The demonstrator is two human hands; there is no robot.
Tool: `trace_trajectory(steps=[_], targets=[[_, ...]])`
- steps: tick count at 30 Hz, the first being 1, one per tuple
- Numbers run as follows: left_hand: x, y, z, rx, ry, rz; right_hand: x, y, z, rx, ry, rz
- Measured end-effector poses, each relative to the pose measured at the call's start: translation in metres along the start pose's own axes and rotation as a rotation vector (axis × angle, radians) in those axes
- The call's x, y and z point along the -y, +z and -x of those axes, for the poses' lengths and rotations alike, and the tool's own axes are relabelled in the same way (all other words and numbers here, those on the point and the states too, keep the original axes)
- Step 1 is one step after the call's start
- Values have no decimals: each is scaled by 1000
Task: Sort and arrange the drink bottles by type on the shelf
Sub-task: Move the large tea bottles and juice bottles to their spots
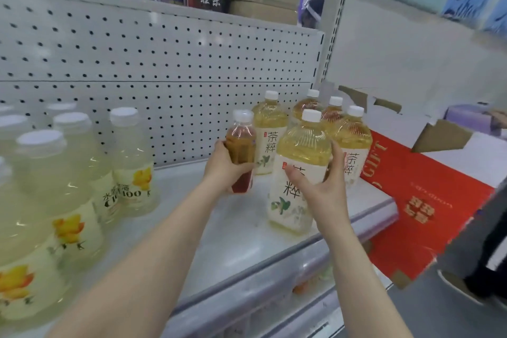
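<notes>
- The shelf (247,241) has its front lip nearer than both hands, with bare room between the wrists.
- Left hand (223,170) grips one small amber bottle (241,153).
- Right hand (322,186) clasps the front tea bottle (300,162) (four more white-capped ones stand behind and beside it).
- At least six lemon bottles (131,162) stand left of the left hand.
- Pegboard (164,63) closes the back.

The left hand (223,170) and the right hand (322,186) are bare. The left forearm (153,255) and the right forearm (356,269) are uncovered along all their visible length, down to the lower edge of the view. Both arms are slender, with long, thin fingers (297,175).
</notes>
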State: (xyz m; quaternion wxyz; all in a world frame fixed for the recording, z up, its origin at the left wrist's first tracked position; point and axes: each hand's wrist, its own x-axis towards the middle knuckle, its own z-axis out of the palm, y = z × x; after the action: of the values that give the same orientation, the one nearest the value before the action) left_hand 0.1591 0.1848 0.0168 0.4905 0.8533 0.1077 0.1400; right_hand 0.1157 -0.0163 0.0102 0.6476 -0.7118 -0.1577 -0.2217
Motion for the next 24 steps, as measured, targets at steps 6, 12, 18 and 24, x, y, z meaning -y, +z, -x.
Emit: trace_trajectory(steps=[6, 12, 18, 24], targets=[[8, -12, -10, 45, -6, -35, -32, 13, -33, 99, -52, 4], [13, -26, 14, -53, -84, -1, -46, 16, -75, 282, -34, 32], [5, -19, 59, -242, -114, 70, -55, 15, -91, 342, -1, 11], [-11, -16, 131, -504, -33, 319, -44, 13, -79, 298, 25, 124]])
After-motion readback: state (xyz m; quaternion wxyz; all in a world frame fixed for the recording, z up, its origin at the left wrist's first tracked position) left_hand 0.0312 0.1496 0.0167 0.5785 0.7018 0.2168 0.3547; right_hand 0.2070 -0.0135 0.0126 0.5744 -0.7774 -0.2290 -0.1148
